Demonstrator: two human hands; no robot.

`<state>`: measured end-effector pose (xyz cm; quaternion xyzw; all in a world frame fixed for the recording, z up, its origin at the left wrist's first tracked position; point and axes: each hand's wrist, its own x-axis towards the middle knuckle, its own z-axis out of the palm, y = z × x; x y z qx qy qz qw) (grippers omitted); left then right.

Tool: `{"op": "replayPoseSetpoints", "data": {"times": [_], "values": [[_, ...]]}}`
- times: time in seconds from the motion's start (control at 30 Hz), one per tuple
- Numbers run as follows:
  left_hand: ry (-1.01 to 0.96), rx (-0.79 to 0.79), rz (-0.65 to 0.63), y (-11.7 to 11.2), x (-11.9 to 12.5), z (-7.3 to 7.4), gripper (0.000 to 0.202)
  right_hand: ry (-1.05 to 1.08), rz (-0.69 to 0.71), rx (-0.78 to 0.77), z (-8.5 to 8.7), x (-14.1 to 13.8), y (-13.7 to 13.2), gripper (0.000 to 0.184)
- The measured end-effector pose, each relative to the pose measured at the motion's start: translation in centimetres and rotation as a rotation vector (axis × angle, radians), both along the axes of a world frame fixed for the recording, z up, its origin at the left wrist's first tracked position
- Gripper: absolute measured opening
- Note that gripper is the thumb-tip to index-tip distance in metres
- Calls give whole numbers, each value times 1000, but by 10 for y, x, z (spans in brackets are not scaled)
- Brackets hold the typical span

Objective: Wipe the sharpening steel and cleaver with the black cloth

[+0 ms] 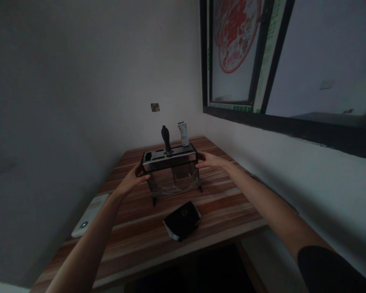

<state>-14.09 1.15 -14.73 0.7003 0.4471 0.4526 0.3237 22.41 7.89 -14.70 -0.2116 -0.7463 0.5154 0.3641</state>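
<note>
Take 12 o'clock as straight up the head view, away from the wearer. Log as done, judging from the present layout: left hand (pixel 132 179) and right hand (pixel 212 160) set at opposite ends of the slotted rack (pixel 171 162); dark handle (pixel 165 136) rising nearly upright from the top, at about 12 o'clock from the middle of the rack; silvery wrapped piece (pixel 183 133) standing at about 1 o'clock. Rate progress as the gripping stage, with the rack upright and its feet (pixel 154 200) apparently resting on the wood-striped table (pixel 131 244). Leave the remaining portion unrated: cannot tell from a single view. For position, read the rack at about 2 o'clock from the left hand and at about 9 o'clock from the right hand, between and touching both. For hand state, note the left thumb laid across the front and fingers wrapped around the near-left end, apparently clamped on the rack; likewise the right thumb in front and fingers behind at the opposite end. Cannot tell the pressure applied. Note also the black folded packet (pixel 183 219), lying untouched at about 4 o'clock from the left hand and 7 o'clock from the right. Find the white flat device (pixel 93 209) at about 8 o'clock from the left hand, near the table edge.
</note>
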Motion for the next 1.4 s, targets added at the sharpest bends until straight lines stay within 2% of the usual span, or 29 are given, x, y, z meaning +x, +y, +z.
{"op": "replayPoseSetpoints", "data": {"times": [0.2,0.43,0.6,0.83,1.1,1.4], "values": [[1,24,11,-2,1,4,79,6,-49,31,6,-2,-5,69],[-37,29,12,0,13,7,78,33,-47,36,5,6,2,66],[-64,18,-25,8,35,14,82,79,-123,0,7,27,9,68],[-87,42,-75,27,79,21,83,175,-198,-62,14,69,19,60],[-111,39,-185,53,123,17,83,197,-286,-103,11,113,21,57],[-122,10,-227,67,145,11,81,225,-315,-114,-2,137,24,56]]}}
